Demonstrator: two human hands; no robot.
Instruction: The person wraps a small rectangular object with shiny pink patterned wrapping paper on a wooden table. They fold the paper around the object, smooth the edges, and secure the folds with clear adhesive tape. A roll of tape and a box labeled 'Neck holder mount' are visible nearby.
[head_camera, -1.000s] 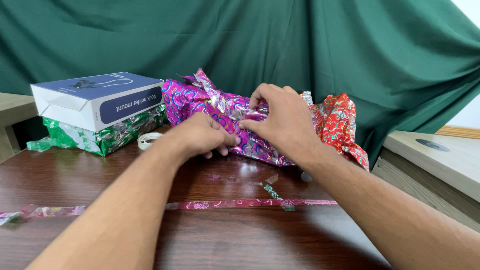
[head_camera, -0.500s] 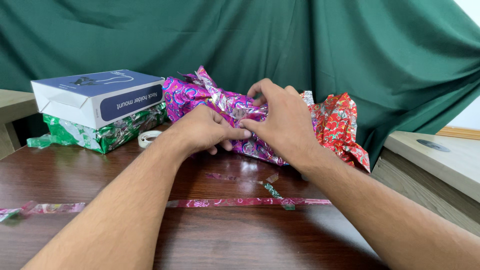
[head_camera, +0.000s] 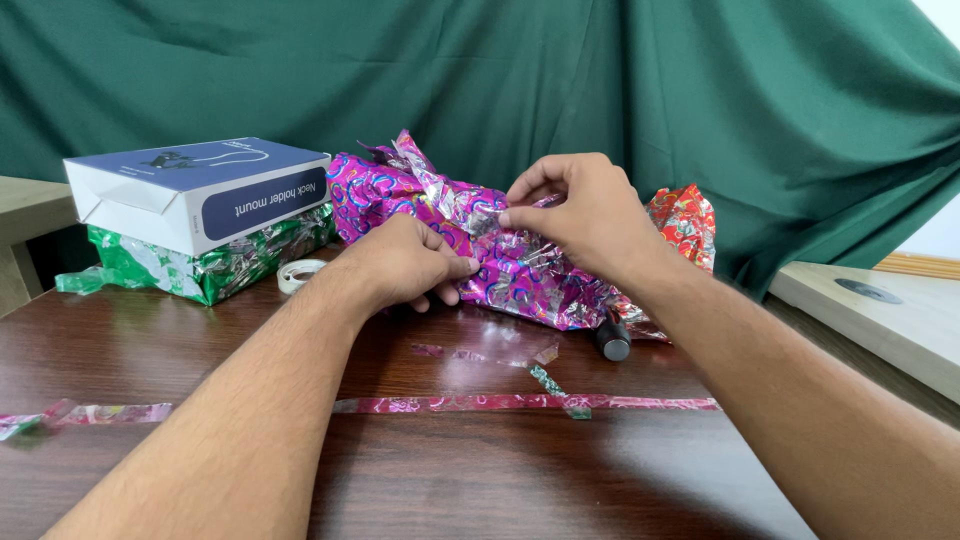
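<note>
Green drape behind dark tabletop (head_camera: 150, 340) | left hand (head_camera: 405, 265) presses pink foil parcel (head_camera: 520, 270) | right hand (head_camera: 590, 215) fingers pinch its foil.

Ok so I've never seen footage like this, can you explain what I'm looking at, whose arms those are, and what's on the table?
No machine here: a camera worn on a person's head looks down at their own bare arms. The left hand presses on a parcel in shiny pink wrapping paper, while the right hand pinches a fold of that paper. On the dark wooden table lie a long paper strip, a tape roll, a white and blue box on a green-wrapped parcel, crumpled red paper and a small dark object.
</note>
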